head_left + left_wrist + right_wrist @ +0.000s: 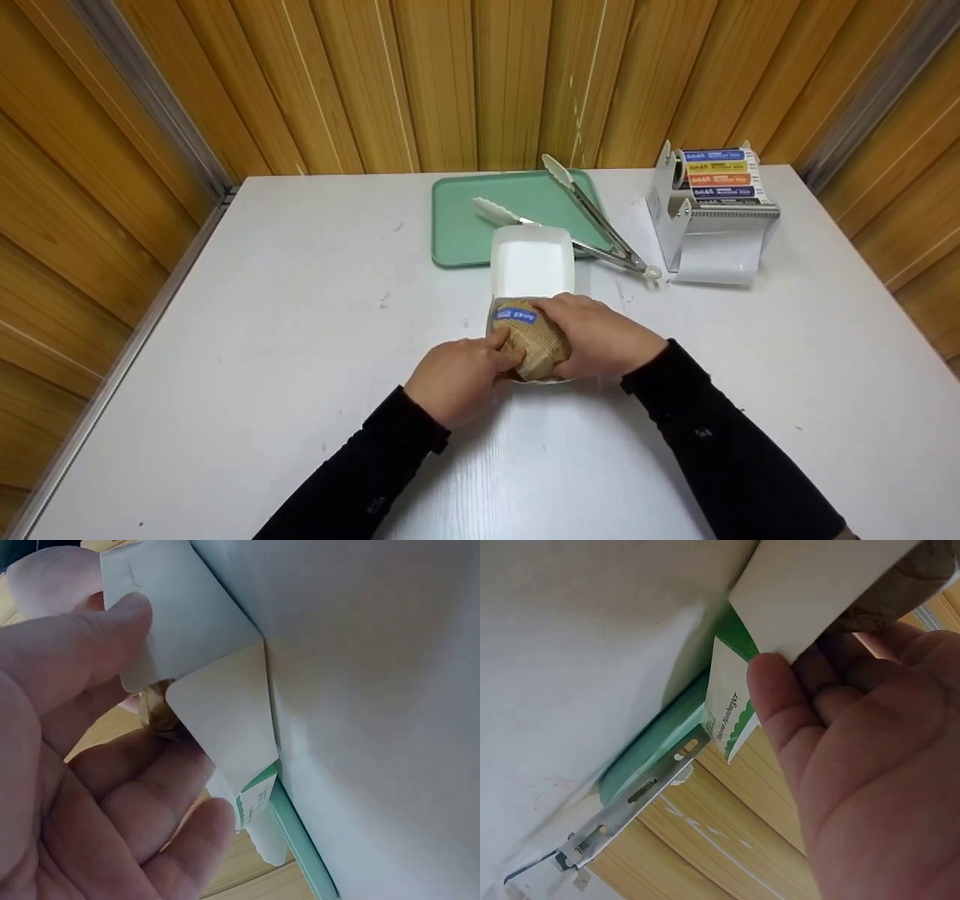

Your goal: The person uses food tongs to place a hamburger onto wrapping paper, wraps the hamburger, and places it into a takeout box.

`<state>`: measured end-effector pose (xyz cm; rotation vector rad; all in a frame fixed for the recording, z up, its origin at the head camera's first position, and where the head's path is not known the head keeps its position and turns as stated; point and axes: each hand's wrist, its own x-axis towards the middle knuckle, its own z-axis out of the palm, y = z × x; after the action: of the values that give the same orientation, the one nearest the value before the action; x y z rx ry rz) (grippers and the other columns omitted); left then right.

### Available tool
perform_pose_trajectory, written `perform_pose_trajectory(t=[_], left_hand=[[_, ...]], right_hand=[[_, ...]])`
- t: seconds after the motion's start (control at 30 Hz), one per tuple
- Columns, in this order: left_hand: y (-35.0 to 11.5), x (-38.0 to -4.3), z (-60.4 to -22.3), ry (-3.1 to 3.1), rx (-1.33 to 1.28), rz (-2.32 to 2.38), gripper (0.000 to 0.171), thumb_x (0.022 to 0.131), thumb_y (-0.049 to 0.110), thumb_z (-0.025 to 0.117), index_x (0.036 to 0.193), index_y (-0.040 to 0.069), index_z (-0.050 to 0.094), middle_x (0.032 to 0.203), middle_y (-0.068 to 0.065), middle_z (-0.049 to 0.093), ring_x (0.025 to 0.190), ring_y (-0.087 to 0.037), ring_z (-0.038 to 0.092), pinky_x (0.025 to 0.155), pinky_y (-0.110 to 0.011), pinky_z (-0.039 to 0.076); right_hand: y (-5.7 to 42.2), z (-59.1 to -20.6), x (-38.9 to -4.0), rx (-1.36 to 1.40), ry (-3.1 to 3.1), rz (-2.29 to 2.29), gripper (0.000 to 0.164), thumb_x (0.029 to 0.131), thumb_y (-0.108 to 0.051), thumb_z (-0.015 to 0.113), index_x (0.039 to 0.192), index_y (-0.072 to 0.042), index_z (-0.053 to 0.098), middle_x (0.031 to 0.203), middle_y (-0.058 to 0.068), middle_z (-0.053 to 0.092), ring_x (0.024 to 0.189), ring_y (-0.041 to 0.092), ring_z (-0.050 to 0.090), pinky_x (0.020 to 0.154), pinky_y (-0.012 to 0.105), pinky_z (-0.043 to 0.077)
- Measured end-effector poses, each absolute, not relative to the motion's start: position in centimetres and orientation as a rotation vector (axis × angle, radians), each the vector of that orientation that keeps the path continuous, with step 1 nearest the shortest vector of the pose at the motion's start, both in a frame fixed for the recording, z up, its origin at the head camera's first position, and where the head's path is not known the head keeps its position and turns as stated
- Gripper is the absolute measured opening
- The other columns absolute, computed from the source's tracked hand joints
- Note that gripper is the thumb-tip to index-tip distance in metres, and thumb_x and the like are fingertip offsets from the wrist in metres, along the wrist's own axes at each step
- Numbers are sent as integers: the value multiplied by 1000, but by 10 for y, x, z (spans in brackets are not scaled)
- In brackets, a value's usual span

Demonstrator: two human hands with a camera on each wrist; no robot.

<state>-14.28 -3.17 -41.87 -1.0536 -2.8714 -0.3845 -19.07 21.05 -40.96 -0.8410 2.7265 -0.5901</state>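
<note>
A hamburger wrapped in brown printed paper point(544, 346), with a blue label on top, sits in a white paper burger box point(531, 259) whose lid stands raised behind it. My right hand point(604, 337) grips the wrapped burger from the right, its fingers spread over the back and side. From the front left comes my left hand point(461, 375), fingertips on the burger's near side. In the left wrist view, the left thumb point(127, 615) lies against the outside of the box's front panel point(187, 615), pinching it. Green print shows on the box lid point(727, 694) in the right wrist view.
Behind the box lies a green tray point(461, 225). Metal tongs point(600, 217) with pale tips lie spread across it. At the back right stands a label dispenser point(716, 210) with several coloured rolls. Wood-patterned panels point(435, 82) border the white table point(300, 315).
</note>
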Motion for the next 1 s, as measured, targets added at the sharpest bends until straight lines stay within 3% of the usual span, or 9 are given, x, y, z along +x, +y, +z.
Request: perform_pose_trajectory(t=[0.1,0.23,0.33,0.5,0.63,0.7,0.8,1.0], left_hand=[[-32,-144,-418,-2859,-1057,-379,37,96,24,76,133,23,76,146,-9,66,119,-30,72,98,-43,60],[-32,-145,-419,-2858,-1049,-393,36,98,27,74,134,24,75,149,-10,64,131,-35,66,107,-46,55],[-30,-146,-420,-2866,-1026,-417,36,100,28,72,136,25,73,150,-11,62,131,-34,66,107,-47,55],[-28,-147,-423,-2878,-982,-448,35,102,27,69,137,25,73,152,-11,61,132,-28,66,107,-45,55],[-28,-147,-425,-2885,-971,-460,36,102,25,69,137,25,72,153,-10,60,132,-26,66,106,-44,56],[-28,-147,-426,-2872,-982,-458,35,102,24,68,137,24,73,153,-10,60,131,-27,67,106,-44,56],[-28,-148,-427,-2834,-999,-451,34,101,23,68,135,24,74,150,-9,63,126,-27,69,103,-42,58],[-27,-150,-427,-2799,-998,-468,33,101,22,69,133,23,76,149,-9,63,126,-26,70,102,-42,58]], right_hand=[[217,-406,-196,-774,2673,-725,93,77,-32,93,156,-12,48,144,8,60,128,26,57,111,49,49],[227,-406,-207,-640,2711,-982,68,92,-31,81,149,-6,55,147,15,59,131,34,58,112,55,48],[232,-410,-218,-471,2791,-1158,56,102,-27,67,149,0,53,150,22,56,135,42,56,113,59,46],[232,-414,-235,-119,2655,-1422,67,106,-24,56,161,4,31,159,29,43,142,46,50,115,55,47],[227,-417,-243,-19,2476,-1573,74,107,-21,53,166,4,14,161,31,40,137,40,54,101,36,55],[224,-419,-246,-5,2422,-1624,75,107,-18,52,166,4,11,159,31,42,128,34,57,87,25,54],[222,-421,-249,6,2415,-1642,74,107,-17,52,165,5,12,157,31,46,122,32,61,78,21,52],[218,-423,-258,13,2521,-1553,68,105,-10,54,162,9,23,150,32,54,131,38,62,87,24,56]])
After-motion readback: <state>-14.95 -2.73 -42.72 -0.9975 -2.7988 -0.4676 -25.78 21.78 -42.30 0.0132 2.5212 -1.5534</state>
